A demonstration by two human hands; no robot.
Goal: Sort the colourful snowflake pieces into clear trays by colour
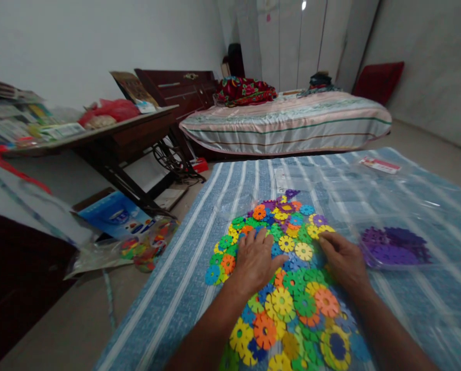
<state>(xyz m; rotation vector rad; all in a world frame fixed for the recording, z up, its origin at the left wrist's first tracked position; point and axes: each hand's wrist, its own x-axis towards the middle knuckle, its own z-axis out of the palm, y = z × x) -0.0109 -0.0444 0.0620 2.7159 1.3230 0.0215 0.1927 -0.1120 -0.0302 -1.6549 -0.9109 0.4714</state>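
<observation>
A spread of flat plastic snowflake discs (288, 288) in orange, yellow, green, blue and purple lies on a blue striped cloth (199, 268). My left hand (256, 260) rests palm down on the pile's middle, fingers apart. My right hand (342, 260) lies on the pile's right side, fingers curled down onto the discs; whether it pinches one I cannot tell. A clear plastic container (395, 247) to the right holds only purple discs.
A clear bag of more coloured discs (147, 247) and a blue box (116, 214) lie on the floor at left. A dark wooden table (114, 136) with clutter stands behind them. A bed (288, 121) fills the back. A clear lid (377, 178) lies far right.
</observation>
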